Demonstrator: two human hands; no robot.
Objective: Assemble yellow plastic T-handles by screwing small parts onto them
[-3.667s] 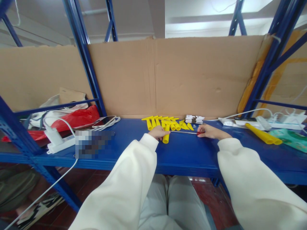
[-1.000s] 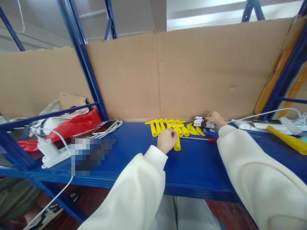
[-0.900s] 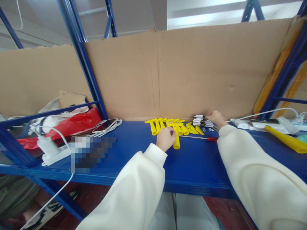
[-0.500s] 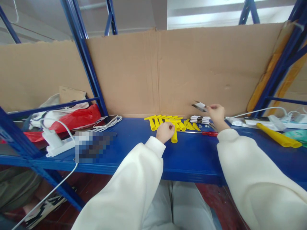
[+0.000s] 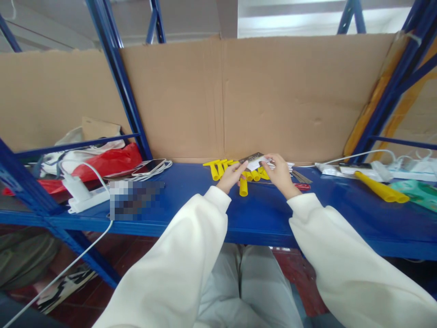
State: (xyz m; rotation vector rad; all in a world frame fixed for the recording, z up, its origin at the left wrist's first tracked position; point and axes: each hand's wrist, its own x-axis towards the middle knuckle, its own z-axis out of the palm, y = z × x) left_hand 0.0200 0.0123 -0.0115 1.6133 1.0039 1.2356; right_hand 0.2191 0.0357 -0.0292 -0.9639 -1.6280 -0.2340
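My right hand (image 5: 278, 173) pinches a small black-and-white packet (image 5: 254, 161) by its right side, above the yellow pieces. My left hand (image 5: 233, 176) is at the packet's lower left, fingers drawn together; whether it grips the packet or something smaller is hard to make out. Just below my left fingers a yellow tube-shaped piece (image 5: 243, 187) points toward me on the blue shelf. Several more yellow pieces (image 5: 214, 171) lie in a row behind the hands. A red screwdriver handle (image 5: 302, 187) shows right of my right hand, beside thin grey strips (image 5: 300, 176).
Cardboard (image 5: 290, 95) stands behind the blue shelf (image 5: 191, 191). At the left are a red bag (image 5: 112, 159), a white power strip (image 5: 90, 200) and cables. Larger yellow pieces (image 5: 382, 187) and a green packet (image 5: 416, 193) lie right. Another person's shoe (image 5: 68, 287) shows lower left.
My right hand has moved left with the packet, from beside the stacked white packs to my left hand. The left hand's fingers have turned up toward the packet. The view has shifted slightly.
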